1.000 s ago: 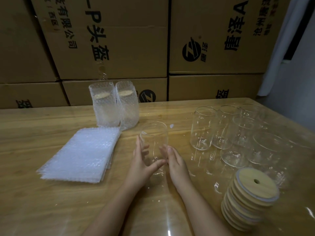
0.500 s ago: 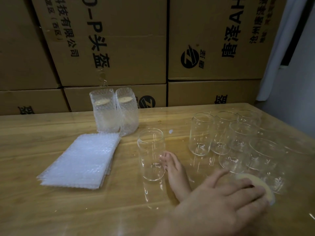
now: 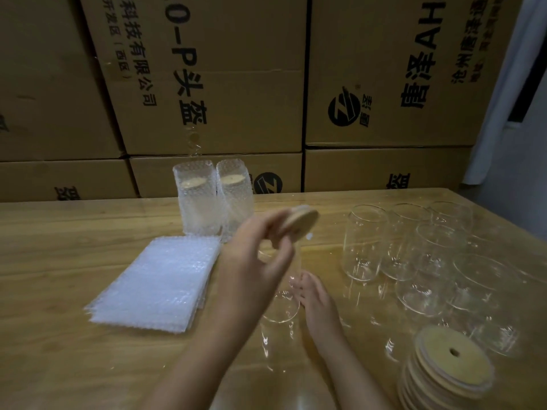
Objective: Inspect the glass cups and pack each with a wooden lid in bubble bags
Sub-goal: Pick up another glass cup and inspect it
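**A:** Two hands at work, doing what?

**B:** The left hand (image 3: 254, 267) pinches a round pale wooden lid (image 3: 299, 223) by its edge, tilted above the clear glass cup (image 3: 281, 309) standing mid-worktop (image 3: 59, 335), toward the front edge. The right hand (image 3: 318, 300) lays straight fingers against the cup's lower side, probably to steady it for capping.

**A:** And the supplies?

**B:** All are within reach. A stack of holed wooden lids (image 3: 447, 368) sits at the front right corner. Empty clear glass cups (image 3: 365, 244) crowd the right edge. A flat pile of white bubble bags (image 3: 159, 279) lies left of the cup.

**A:** Anything finished?

**B:** Two bubble-wrapped cups (image 3: 213, 199) with lids inside stand near the back edge, before brown cardboard boxes (image 3: 236, 84), likely parked clear of the work.
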